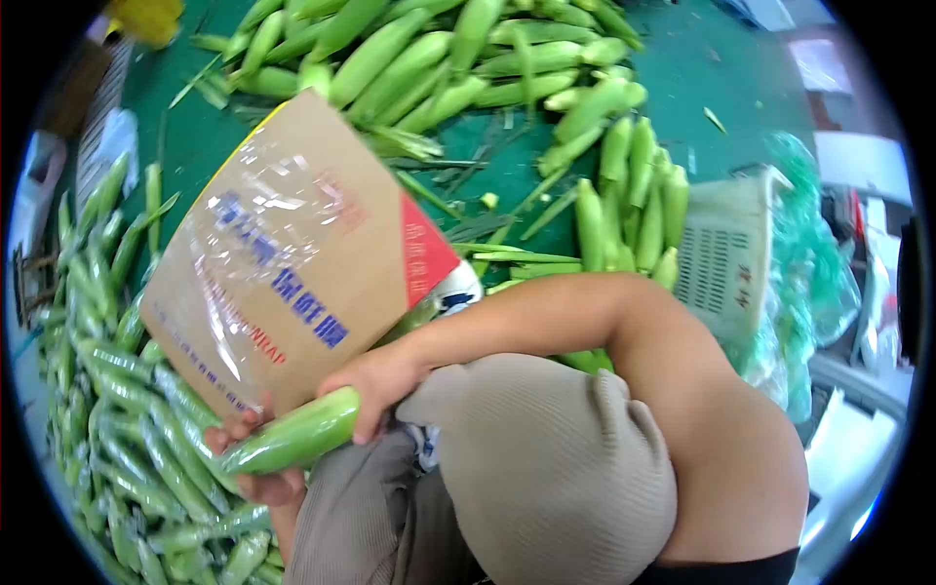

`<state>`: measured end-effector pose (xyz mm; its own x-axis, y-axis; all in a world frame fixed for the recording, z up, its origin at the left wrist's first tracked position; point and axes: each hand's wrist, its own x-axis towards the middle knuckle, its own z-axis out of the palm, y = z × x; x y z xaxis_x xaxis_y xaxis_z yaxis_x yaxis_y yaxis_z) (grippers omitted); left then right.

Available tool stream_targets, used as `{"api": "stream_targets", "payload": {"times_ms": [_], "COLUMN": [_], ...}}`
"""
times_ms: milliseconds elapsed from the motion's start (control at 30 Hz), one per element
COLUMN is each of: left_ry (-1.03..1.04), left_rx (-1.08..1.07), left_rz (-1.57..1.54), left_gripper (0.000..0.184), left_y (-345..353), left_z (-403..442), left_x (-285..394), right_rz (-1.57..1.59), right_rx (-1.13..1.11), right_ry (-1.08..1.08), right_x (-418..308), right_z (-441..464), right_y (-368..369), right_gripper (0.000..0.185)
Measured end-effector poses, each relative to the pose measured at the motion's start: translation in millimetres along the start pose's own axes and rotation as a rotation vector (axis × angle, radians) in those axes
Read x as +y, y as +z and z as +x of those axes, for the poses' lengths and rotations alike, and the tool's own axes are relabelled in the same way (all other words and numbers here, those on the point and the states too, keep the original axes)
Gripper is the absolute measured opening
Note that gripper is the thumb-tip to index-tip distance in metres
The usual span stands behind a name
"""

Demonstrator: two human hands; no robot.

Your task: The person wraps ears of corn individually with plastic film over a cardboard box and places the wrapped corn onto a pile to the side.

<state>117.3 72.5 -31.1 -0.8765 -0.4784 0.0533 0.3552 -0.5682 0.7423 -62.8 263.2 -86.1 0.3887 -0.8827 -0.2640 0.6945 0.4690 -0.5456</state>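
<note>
An ear of corn in its green husk lies across both hands in front of my lap, with a shiny clear film over its surface. My right hand grips its thicker end. Curled around the narrower end are the fingers of my left hand, partly hidden by the corn. Just beyond the hands stands a tilted cardboard cling film box with blue and red lettering and clear film over its face. Film-wrapped corn is heaped to the left, close to my left hand.
Unwrapped corn is piled on the green table at the back, with more ears toward the right. A white plastic basket stands at the right beside green plastic bags. Loose husk strips lie behind the box.
</note>
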Motion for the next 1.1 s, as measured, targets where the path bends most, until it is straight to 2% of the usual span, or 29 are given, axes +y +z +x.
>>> {"api": "stream_targets", "payload": {"times_ms": [33, 100, 200, 267, 333, 367, 400, 500, 533, 567, 600, 633, 667, 700, 733, 767, 800, 833, 867, 900, 967, 1000, 1033, 1100], "left_ry": [-0.094, -0.115, -0.145, -0.022, 0.033, 0.045, 0.050, 0.005, -0.099, -0.234, -0.312, -0.378, -0.399, -0.420, -0.452, -0.359, -0.276, -0.199, -0.167, -0.125, 0.110, 0.120, 0.130, -0.035], "left_rx": [0.093, 0.141, 0.084, 0.101, 0.025, 0.008, -0.018, 0.103, 0.211, 0.265, 0.244, 0.218, 0.168, 0.113, 0.065, 0.097, 0.151, 0.223, 0.209, 0.192, -0.034, -0.152, -0.279, -0.321], "left_rz": [0.088, 0.179, 0.135, 0.021, -0.083, 0.063, 0.187, 0.808, 1.002, 1.166, 1.494, 1.831, 1.919, 2.006, 2.094, 1.992, 1.895, 1.807, 1.681, 1.557, 1.759, 1.877, 1.986, 2.035], "left_gripper": [0.048, 0.058, 0.070, 0.070, 0.071, 0.071, 0.071, 0.092, 0.109, 0.105, 0.089, 0.073, 0.063, 0.052, 0.042, 0.038, 0.033, 0.029, 0.032, 0.035, 0.043, 0.049, 0.056, 0.060], "left_y": [-5, -9, 12, 6, 3, -1, -1, 21, 30, 29, 5, -16, -25, -30, -32, -28, -16, -5, -7, -11, 11, 12, 9, -9], "left_z": [-7, -26, -37, -33, -26, -25, -27, -21, -17, -13, -17, -20, -19, -16, -15, -9, 3, 12, 14, 22, 57, 72, 82, 88], "left_x": [-2, 1, -19, -16, -10, 5, 22, 62, 68, 77, 82, 86, 86, 87, 88, 85, 80, 78, 68, 55, 30, 23, 19, 7], "right_rz": [0.036, -0.087, -0.112, -0.108, -0.527, -0.741, -0.780, -0.858, -0.834, -0.805, -0.762, -0.454, -0.585, -0.557, -0.942, -1.035, -0.849, -1.020, -0.955, -0.914, -0.892, -0.838, -0.968, -1.275], "right_rx": [-0.075, -0.028, -0.014, -0.024, 0.026, 0.074, 0.014, -0.156, 0.215, 0.562, 1.092, 1.538, 1.884, 2.227, 2.314, 2.181, 2.146, 2.137, 1.864, 2.073, 2.169, 2.222, 2.341, 2.364], "right_ry": [0.118, 0.100, 0.172, 0.182, -0.245, -0.463, -0.191, -0.107, -0.249, -0.398, -0.609, -0.770, -0.751, -0.544, -0.068, 0.334, 0.746, 0.809, 1.029, 0.936, 0.917, 0.870, 0.471, -0.069], "right_x": [-5, -12, -35, -40, -1, 9, -13, -80, -87, -95, -92, -96, -78, -49, -8, 29, 48, 92, 109, 121, 113, 105, 116, 113], "right_z": [-1, -8, 6, 17, 54, 65, 49, -3, -38, -75, -101, -136, -180, -221, -275, -310, -317, -330, -344, -326, -304, -295, -298, -312], "right_y": [5, 5, 18, 24, 22, 19, 31, 26, 11, -4, -37, -68, -127, -151, -178, -184, -167, -174, -189, -180, -166, -154, -153, -169], "right_gripper": [0.075, 0.060, 0.062, 0.069, 0.083, 0.090, 0.078, 0.063, 0.054, 0.046, 0.038, 0.031, 0.031, 0.037, 0.048, 0.062, 0.073, 0.079, 0.081, 0.079, 0.078, 0.079, 0.079, 0.084]}}
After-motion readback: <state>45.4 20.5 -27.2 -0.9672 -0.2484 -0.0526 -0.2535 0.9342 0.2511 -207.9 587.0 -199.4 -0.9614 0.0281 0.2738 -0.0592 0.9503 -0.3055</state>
